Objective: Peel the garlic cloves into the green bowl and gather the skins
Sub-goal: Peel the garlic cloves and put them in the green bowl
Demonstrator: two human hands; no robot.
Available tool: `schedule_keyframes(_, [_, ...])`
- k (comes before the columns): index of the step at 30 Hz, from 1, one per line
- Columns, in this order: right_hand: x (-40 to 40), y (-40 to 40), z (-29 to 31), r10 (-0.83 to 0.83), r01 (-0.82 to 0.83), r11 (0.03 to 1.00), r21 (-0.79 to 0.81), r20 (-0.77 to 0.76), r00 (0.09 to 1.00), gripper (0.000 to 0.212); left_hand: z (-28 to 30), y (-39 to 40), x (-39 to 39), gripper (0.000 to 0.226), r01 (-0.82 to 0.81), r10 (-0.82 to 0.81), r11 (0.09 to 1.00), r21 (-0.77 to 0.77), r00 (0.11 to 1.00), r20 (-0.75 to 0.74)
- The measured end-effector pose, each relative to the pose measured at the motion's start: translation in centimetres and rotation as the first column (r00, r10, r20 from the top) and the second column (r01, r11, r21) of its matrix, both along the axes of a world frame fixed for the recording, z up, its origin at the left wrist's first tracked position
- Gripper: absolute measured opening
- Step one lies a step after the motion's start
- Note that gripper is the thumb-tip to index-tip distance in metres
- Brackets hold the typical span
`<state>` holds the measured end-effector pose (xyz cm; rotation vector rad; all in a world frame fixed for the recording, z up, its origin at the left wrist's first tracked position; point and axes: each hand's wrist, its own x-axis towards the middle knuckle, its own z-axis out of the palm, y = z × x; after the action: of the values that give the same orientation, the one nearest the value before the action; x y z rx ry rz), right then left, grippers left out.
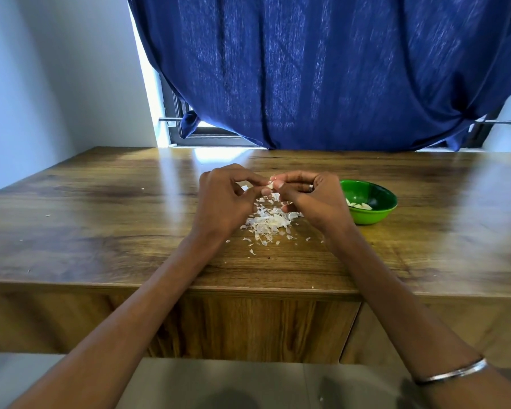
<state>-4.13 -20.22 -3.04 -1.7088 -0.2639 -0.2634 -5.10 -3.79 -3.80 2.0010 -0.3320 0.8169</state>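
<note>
Green bowl (372, 215) holding a few peeled cloves (360, 205), with both hands at work beside it on a wooden tabletop (101, 219).

Pale peeled cloves lie at the bottom of the bowl, which sits just to the right of the right hand (316, 199). Between the two hands, raised above the tabletop, a garlic clove (271, 185) is pinched by the fingertips of the left hand (227, 196) and the right hand together. Directly under them lies a loose heap of white skins (269, 224), with stray flakes scattered toward the near edge. No writing can be read.
</note>
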Motion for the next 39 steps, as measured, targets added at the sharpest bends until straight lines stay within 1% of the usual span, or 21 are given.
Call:
schedule_keyframes(4, [-0.08,0.02,-0.03,0.032,-0.032,0.999,-0.003,0.018,0.999,0.008,0.04,-0.12,-0.15,0.019,-0.009,0.007,0.997,-0.080,1.000,-0.029])
schedule_keyframes(6, [-0.11,0.02,-0.09,0.028,-0.025,0.998,-0.049,0.047,0.999,0.009,0.11,-0.18,-0.32,0.012,-0.013,0.009,0.997,-0.082,0.999,-0.043])
schedule_keyframes(8, [-0.11,0.04,-0.20,0.008,0.004,0.994,-0.105,0.113,0.994,0.014,0.17,-0.15,-0.46,0.006,-0.010,0.003,0.995,-0.096,0.998,-0.066])
schedule_keyframes(11, [-0.12,0.22,-0.24,-0.029,0.076,0.979,-0.187,0.244,0.969,0.020,0.41,0.03,-0.58,0.005,0.001,-0.021,0.989,-0.151,0.991,-0.134])
schedule_keyframes(15, [-0.27,0.48,-0.30,-0.026,0.104,0.969,-0.223,0.328,0.944,0.018,0.69,0.38,-0.31,0.014,0.037,-0.098,0.967,-0.253,0.968,-0.233])
schedule_keyframes(18, [-0.26,0.55,-0.31,-0.025,0.115,0.965,-0.237,0.351,0.936,0.015,0.73,0.50,-0.28,0.012,0.060,-0.140,0.957,-0.282,0.952,-0.273])
schedule_keyframes(21, [-0.10,0.62,-0.38,-0.032,0.119,0.968,-0.220,0.364,0.931,0.013,0.70,0.56,-0.27,0.008,0.075,-0.172,0.939,-0.336,0.947,-0.271])
schedule_keyframes(24, [0.14,0.51,-0.52,-0.007,0.073,0.977,-0.199,0.311,0.950,0.011,0.51,0.54,-0.13,0.004,0.058,-0.124,0.956,-0.286,0.968,-0.219])
schedule_keyframes(27, [0.08,0.36,-0.44,0.041,-0.032,0.997,-0.070,0.146,0.988,0.009,0.38,0.27,-0.08,0.003,0.032,-0.074,0.973,-0.230,0.982,-0.173])
schedule_keyframes(30, [-0.16,0.20,-0.25,0.101,-0.102,0.994,0.046,0.025,0.995,0.010,0.26,0.01,-0.09,0.003,0.083,-0.116,0.970,-0.229,0.984,-0.134])
schedule_keyframes(32, [-0.23,0.14,-0.22,0.122,-0.122,0.990,0.064,0.007,0.993,0.014,0.30,-0.02,-0.16,0.010,0.129,-0.162,0.959,-0.254,0.980,-0.115])
schedule_keyframes(35, [-0.41,0.13,-0.02,0.107,-0.108,0.989,0.101,0.011,0.994,0.012,0.44,0.22,-0.17,0.023,0.165,-0.208,0.929,-0.331,0.973,-0.099])
schedule_keyframes(37, [-0.41,0.06,0.08,0.101,-0.103,0.984,0.142,0.021,0.995,0.012,0.46,0.27,-0.13,0.021,0.159,-0.209,0.927,-0.340,0.971,-0.118])
schedule_keyframes(39, [-0.34,0.03,0.12,0.109,-0.113,0.983,0.146,0.029,0.994,0.012,0.47,0.10,-0.08,0.013,0.154,-0.211,0.932,-0.327,0.966,-0.148])
